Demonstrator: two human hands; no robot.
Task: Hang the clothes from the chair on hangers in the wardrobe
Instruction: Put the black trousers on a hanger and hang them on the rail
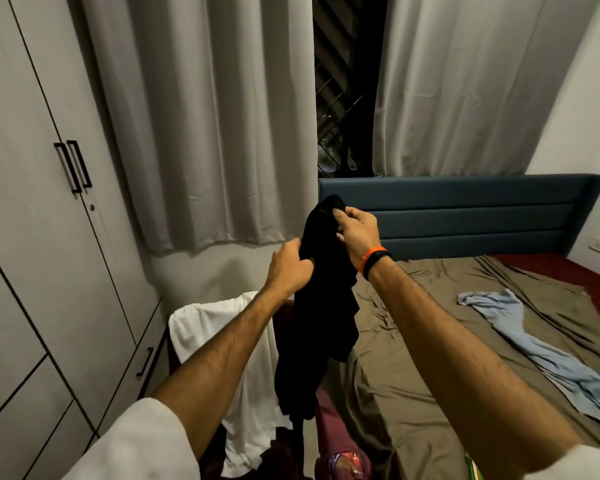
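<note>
A black garment [317, 320] hangs lifted in front of me, above the chair. My left hand [290, 266] grips its left side, a little below the top. My right hand [355, 228] pinches the top of the garment; an orange and black band sits on that wrist. Below, a white garment [222, 327] is draped over the chair's back, and maroon and patterned clothes [340, 455] lie on the seat. The chair itself is mostly hidden under them. The grey wardrobe [32, 237] stands at the left with its doors closed. No hanger is in view.
A bed with a brown sheet [430, 358] fills the right side, with a light blue cloth [520, 327] lying on it and a blue headboard [465, 216] behind. Grey curtains [205, 116] hang along the far wall. A low drawer unit [149, 358] stands beside the chair.
</note>
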